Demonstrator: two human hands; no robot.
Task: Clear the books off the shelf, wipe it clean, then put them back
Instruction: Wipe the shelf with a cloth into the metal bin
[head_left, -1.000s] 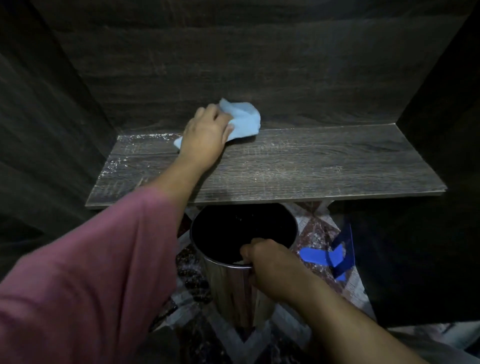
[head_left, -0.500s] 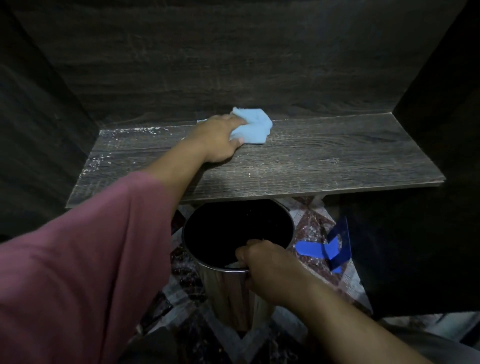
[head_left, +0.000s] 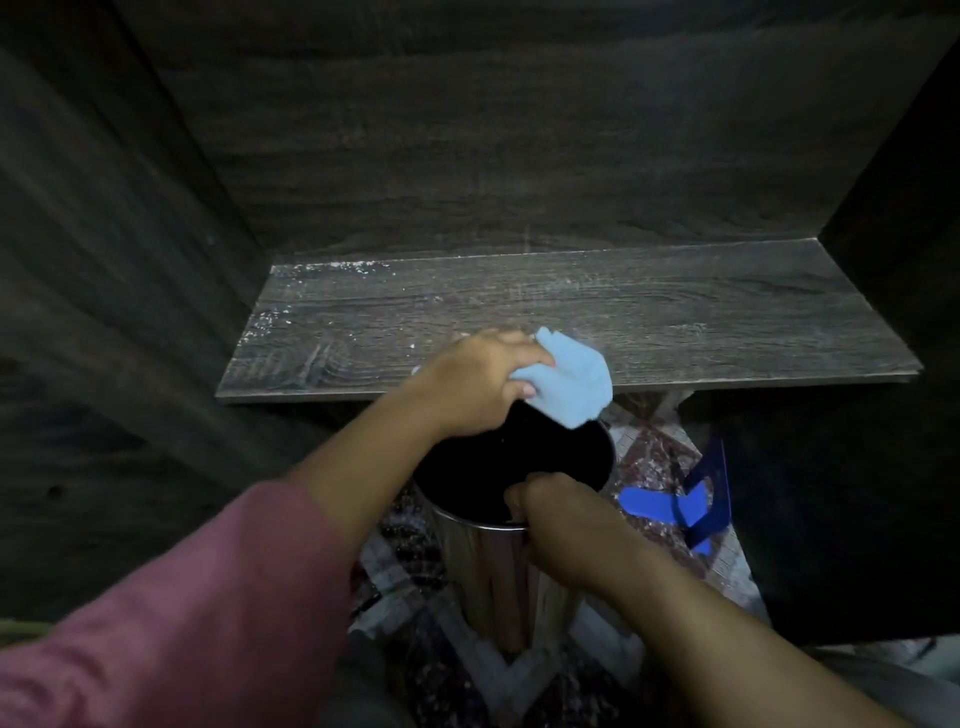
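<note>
Sleeve (head_left: 171, 613): pink-maroon, nearest the camera at lower left, covers the left upper arm to about the elbow; forearm bare.
Right forearm: bare, enters from lower right and runs up toward the bin.
Floor (head_left: 415, 571): patterned tile, dark and pale bands, visible around the foot of the bin.
Bin (head_left: 498, 577): shiny metal cylinder, upright, on the floor just in front of the shelf and below its front edge; inside reads black, contents cannot be told.
Right hand (head_left: 558, 525): fingers curled closed over the near rim of the bin, gripping it; thumb side toward the opening.
Blue object (head_left: 675, 506): bright blue plastic piece on the floor to the right of the bin, apart from it; what it is cannot be told.
Left hand (head_left: 475, 382): fingers closed round the cloth, knuckles up; over the far rim of the bin, at the shelf's front edge.
Cloth (head_left: 563, 384): light blue, bunched, sticks out to the right of the fist; lower corner hangs over the bin's mouth, upper part overlaps the shelf edge.
Shelf (head_left: 649, 317): dark wood-grain board, no books on it; pale specks along the left end and back left corner.
Back panel (head_left: 493, 145): same dark wood grain, with side walls left and right.
</note>
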